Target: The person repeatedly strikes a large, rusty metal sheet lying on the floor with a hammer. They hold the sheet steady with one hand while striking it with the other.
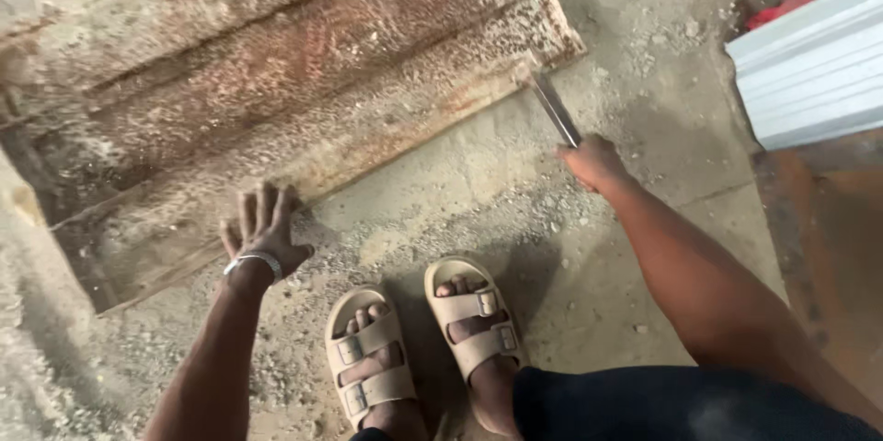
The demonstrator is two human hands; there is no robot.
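Left hand point(262, 237) spread flat on rusty sheet point(276, 82) edge at 7 o'clock; right hand point(593, 163) gripping blade point(556, 108) at 3 o'clock corner.

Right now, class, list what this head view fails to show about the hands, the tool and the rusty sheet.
1. Tool: its handle is hidden inside the right hand; the blade is blurred, so its kind is unclear.
2. Rusty sheet: cut off by the top and left edges; its full extent is unknown.
3. Left hand: the palm faces down at the sheet's edge; whether it grips the edge cannot be told.
4. White panels: cut off at the right edge.
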